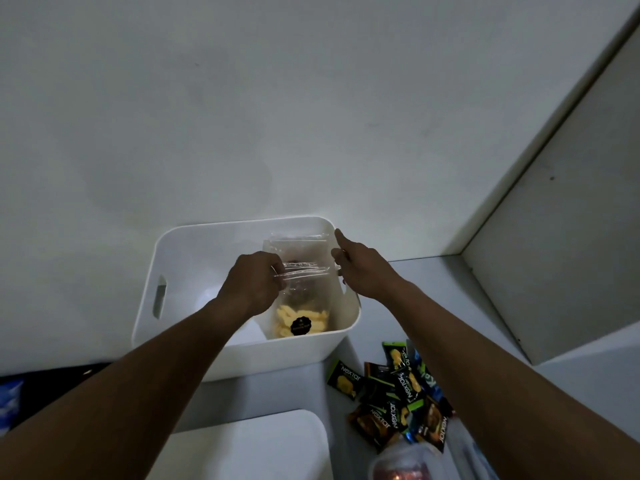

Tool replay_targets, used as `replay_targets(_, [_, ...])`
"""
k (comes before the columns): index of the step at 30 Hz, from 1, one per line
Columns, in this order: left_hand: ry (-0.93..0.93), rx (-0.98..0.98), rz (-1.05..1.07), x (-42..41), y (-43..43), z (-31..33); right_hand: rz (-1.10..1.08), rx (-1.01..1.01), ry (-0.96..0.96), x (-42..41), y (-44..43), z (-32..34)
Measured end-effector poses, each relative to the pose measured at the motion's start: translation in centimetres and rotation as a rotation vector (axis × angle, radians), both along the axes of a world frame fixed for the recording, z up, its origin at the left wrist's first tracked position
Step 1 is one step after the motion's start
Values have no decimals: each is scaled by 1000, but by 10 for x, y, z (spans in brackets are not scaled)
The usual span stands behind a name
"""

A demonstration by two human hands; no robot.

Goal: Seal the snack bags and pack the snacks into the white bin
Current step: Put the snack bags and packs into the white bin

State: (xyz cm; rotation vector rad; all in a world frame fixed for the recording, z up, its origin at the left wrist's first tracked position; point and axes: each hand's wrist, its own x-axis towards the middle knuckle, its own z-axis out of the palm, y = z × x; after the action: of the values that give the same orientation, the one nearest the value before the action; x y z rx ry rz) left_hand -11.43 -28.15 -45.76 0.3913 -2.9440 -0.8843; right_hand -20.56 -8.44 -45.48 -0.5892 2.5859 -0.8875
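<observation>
A white bin [194,237] with side handle slots stands on the grey surface against the wall. Inside its right half stands a clear snack bag [304,317] with yellow chips and a round black label. My left hand [252,282] is closed on the top left of that bag at its zip strip. At the bag's top right edge is my right hand [360,265], its index finger stretched out toward the bin's far rim; its grip on the bag is not clear. A second clear bag [298,244] stands behind the first.
A pile of several small dark Nextar snack packets [398,393] lies on the surface right of the bin. A white lid or board [249,445] lies in front. A clear bag with reddish contents [401,462] sits at the bottom edge. A grey panel [561,237] rises at right.
</observation>
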Motion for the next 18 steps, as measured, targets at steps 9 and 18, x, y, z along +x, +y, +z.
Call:
replay_targets(9, [46, -110, 114, -3, 11, -4, 4, 18, 6, 1, -1, 2])
replay_targets(18, [42, -131, 108, 4, 12, 4, -24, 72, -29, 14, -4, 22])
